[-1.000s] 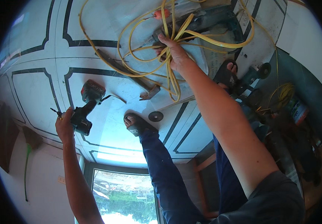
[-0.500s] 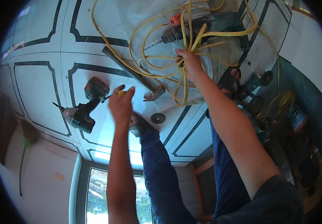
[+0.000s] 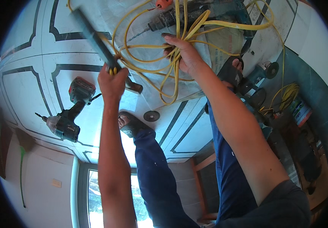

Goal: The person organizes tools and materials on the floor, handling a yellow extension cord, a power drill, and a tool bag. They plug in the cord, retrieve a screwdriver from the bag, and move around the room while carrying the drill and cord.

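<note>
My left hand (image 3: 112, 81) is closed around a hammer (image 3: 92, 36), near its head, and the long dark handle is tilted up and left, its end blurred. A small yellow thing (image 3: 112, 71) shows between the same fingers; I cannot tell what it is. My right hand (image 3: 185, 53) grips a bundle of yellow cord (image 3: 194, 30), its loops fanning out to both sides. Beyond the cord lies a rotary hammer drill (image 3: 209, 15) with a long bit, on a pale sheet (image 3: 213, 57). Left of my left hand, a cordless drill (image 3: 69, 117) lies on the tiles.
A dark cutting disc (image 3: 151, 116) lies near my left foot. To the right are an angle grinder (image 3: 261, 74), a coil of yellow cord (image 3: 290, 95) and a tub (image 3: 301, 113). An orange-red piece (image 3: 164, 3) sits by the drill. A green-handled broom (image 3: 22, 171) leans at the left wall.
My left hand has taken hold of the hammer and lifted it from the floor, swinging its handle up and left. My right hand still grips the cord, shifted slightly left and up in view.
</note>
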The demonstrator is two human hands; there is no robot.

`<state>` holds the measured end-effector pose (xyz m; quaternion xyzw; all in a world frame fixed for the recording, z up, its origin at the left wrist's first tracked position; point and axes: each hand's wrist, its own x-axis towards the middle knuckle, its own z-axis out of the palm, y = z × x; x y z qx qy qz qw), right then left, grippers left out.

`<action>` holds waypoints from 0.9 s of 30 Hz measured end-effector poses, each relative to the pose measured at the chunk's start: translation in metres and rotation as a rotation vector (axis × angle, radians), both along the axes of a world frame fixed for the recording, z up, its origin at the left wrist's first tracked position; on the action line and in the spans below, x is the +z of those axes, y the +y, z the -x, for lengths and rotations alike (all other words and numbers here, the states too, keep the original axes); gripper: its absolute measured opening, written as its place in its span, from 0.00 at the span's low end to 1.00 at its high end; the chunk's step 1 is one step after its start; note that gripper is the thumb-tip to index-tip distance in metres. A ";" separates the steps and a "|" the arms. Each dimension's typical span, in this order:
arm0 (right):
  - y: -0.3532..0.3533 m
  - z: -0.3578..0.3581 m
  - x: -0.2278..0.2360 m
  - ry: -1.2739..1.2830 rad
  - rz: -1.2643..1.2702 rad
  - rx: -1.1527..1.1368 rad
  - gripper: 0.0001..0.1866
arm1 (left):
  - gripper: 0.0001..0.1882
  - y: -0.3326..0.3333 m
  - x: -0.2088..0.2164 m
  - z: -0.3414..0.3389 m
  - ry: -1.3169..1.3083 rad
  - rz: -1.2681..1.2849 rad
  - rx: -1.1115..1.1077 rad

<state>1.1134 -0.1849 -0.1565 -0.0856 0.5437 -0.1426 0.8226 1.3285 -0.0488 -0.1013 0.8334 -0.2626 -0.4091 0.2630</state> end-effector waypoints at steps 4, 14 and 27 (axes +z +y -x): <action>0.009 0.004 -0.027 0.084 0.072 -0.036 0.15 | 0.23 -0.084 -0.007 -0.013 0.008 -0.177 -0.255; 0.003 0.026 0.010 -0.246 -0.060 -0.143 0.22 | 0.19 -0.105 -0.024 0.029 0.210 -0.360 -0.554; 0.037 0.061 0.065 0.155 0.088 0.094 0.13 | 0.20 -0.065 0.045 0.147 0.162 -0.426 -0.601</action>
